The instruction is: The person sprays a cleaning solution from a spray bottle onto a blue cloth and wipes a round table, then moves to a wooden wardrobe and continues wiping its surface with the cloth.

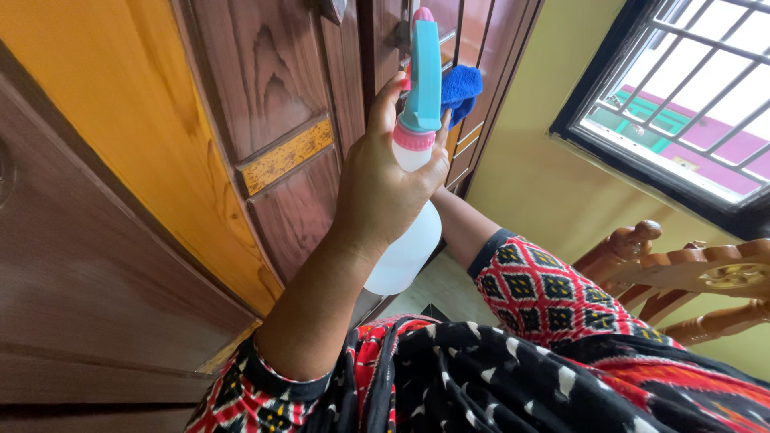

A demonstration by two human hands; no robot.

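Note:
My left hand (385, 180) is raised in front of a brown wooden door (273, 72) and grips the neck of a white spray bottle (405, 248). The bottle's light blue trigger head (425, 76) has a pink collar and points up along the door. Just behind the spray head a blue cloth (463, 90) lies against the door. My right forearm (459, 228), in a red patterned sleeve, reaches up to it. The right hand itself is hidden behind the bottle and my left hand.
The door has carved panels and a yellow inlaid strip (287, 156). A barred window (690, 96) sits in the yellow wall (529, 160) on the right. Below it stands a carved wooden chair (690, 277). My dark patterned clothing fills the bottom of the view.

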